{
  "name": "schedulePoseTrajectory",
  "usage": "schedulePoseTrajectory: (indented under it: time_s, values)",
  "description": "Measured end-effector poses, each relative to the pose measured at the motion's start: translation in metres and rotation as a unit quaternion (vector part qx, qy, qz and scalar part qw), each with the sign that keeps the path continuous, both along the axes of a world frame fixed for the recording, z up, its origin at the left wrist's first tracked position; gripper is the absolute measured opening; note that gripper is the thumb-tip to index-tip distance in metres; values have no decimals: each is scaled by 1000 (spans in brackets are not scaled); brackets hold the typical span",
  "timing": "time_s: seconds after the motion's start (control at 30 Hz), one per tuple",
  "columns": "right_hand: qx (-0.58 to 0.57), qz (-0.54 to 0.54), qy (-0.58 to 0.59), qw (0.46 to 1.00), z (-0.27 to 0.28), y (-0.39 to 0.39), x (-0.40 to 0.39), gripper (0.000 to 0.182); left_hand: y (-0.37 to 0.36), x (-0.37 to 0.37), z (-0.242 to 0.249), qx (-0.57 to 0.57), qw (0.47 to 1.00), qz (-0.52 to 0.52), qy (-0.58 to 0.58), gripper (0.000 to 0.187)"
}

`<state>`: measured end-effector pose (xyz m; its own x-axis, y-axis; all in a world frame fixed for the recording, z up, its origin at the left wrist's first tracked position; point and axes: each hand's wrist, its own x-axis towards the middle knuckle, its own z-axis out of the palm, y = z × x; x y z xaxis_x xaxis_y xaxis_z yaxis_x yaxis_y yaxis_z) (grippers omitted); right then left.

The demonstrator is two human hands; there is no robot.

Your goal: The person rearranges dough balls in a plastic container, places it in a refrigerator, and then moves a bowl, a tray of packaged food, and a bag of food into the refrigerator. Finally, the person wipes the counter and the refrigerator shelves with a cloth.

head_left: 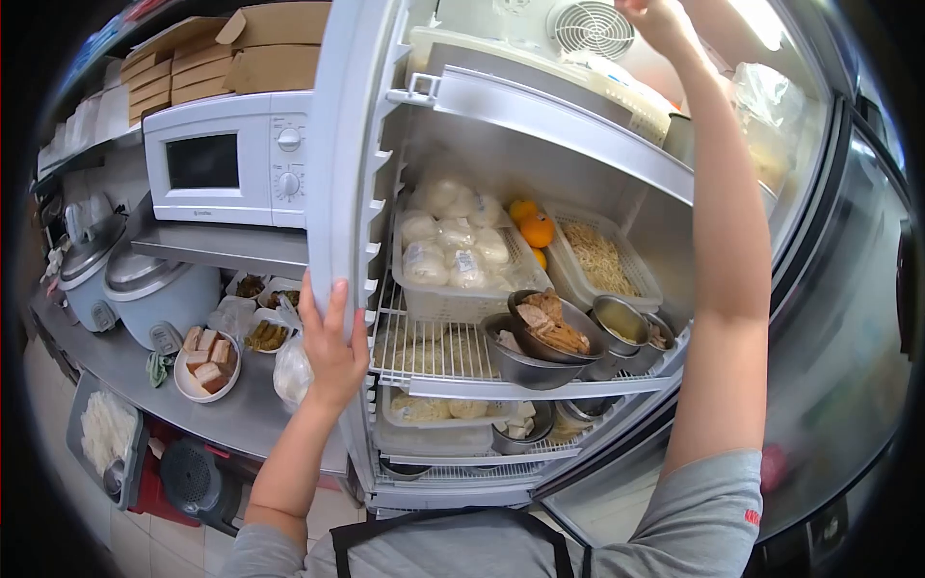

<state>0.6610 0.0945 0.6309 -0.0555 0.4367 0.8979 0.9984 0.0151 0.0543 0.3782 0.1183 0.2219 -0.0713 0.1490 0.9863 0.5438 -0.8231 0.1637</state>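
My left hand (pixel 332 352) rests with its fingers spread on the left edge of the open fridge's white frame (pixel 337 193). My right arm reaches up to the top shelf, where my right hand (pixel 660 24) is cut off by the upper edge of the view, its fingers bent and what they hold hidden. Below it is a white basket (pixel 540 82) on the top shelf. The middle shelf bears a basket of wrapped white bundles (pixel 458 246), oranges (pixel 535 229), a basket of shredded food (pixel 597 258) and a metal bowl of meat pieces (pixel 554 328).
Left of the fridge stand a white microwave (pixel 226 159), two rice cookers (pixel 159 289) and a bowl of meat blocks (pixel 207 366) on a steel counter (pixel 241 414). A glass door (pixel 829 356) stands at the right. Bins (pixel 198 477) sit below the counter.
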Motion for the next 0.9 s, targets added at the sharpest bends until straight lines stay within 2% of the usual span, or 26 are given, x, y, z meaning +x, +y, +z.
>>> schedulePoseTrajectory:
  time_s: [0.07, 0.13, 0.17, 0.2, 0.27, 0.3, 0.33, 0.37, 0.4, 0.43, 0.5, 0.6, 0.67, 0.7, 0.73, 0.8, 0.83, 0.9]
  values:
    - [-83, -78, -168, 979, 23, 60, 54, 31, 4, -2, -2, 16, 1000, 13, 23, 60]
    - [-278, -167, -86, 942, 7, 68, 54, 31, 5, -2, 0, 28, 999, 22, 11, 64]
    - [-298, -139, 54, 943, -13, 46, 31, 31, 5, -2, 0, 31, 999, 25, 11, 63]
    - [-301, -137, 53, 942, -7, 59, 48, 31, 4, -2, -1, 30, 999, 26, 12, 62]
    - [-124, -72, -175, 974, 6, 87, 88, 33, 5, -3, -1, 28, 999, 21, 15, 60]
    - [-11, -18, -158, 987, 1, 73, 78, 31, 5, -3, -2, 28, 999, 27, 24, 60]
    - [72, -8, -161, 984, 1, 59, 67, 27, 5, -3, -2, 29, 999, 32, 33, 60]
    - [122, -78, -177, 974, 0, 39, 51, 22, 5, -3, -1, 24, 998, 31, 40, 60]
    - [217, 21, -143, 965, -7, 25, 46, 22, 5, -2, -1, 28, 998, 35, 35, 60]
    - [259, 40, -183, 947, -14, 2, 31, 25, 5, -1, -1, 32, 998, 38, 31, 60]
    - [251, 4, -187, 950, -17, -29, 23, 25, 6, 1, -1, 32, 999, 31, 29, 59]
    - [216, 176, -117, 953, -43, -70, 9, 19, 5, 0, -4, 14, 999, 10, 28, 58]
    - [203, 145, -176, 952, -60, -103, 3, 25, 0, -1, 0, 65, 991, 100, 62, 56]
    - [152, 145, -178, 961, -71, -124, -3, 20, 2, -2, -4, 69, 989, 110, 75, 47]
    - [171, 186, -195, 948, -82, -135, -7, 28, 2, 0, -5, 68, 989, 109, 78, 47]
    - [228, 117, -312, 915, -87, -155, 3, 24, -2, 12, -3, 180, 972, 139, 64, 36]
    - [225, 113, -310, 917, -77, -159, 11, 24, -7, 20, 1, 179, 972, 134, 66, 36]
    - [324, 159, -560, 746, -54, -160, 27, 17, -29, 38, 18, 122, 967, -1, 222, 26]
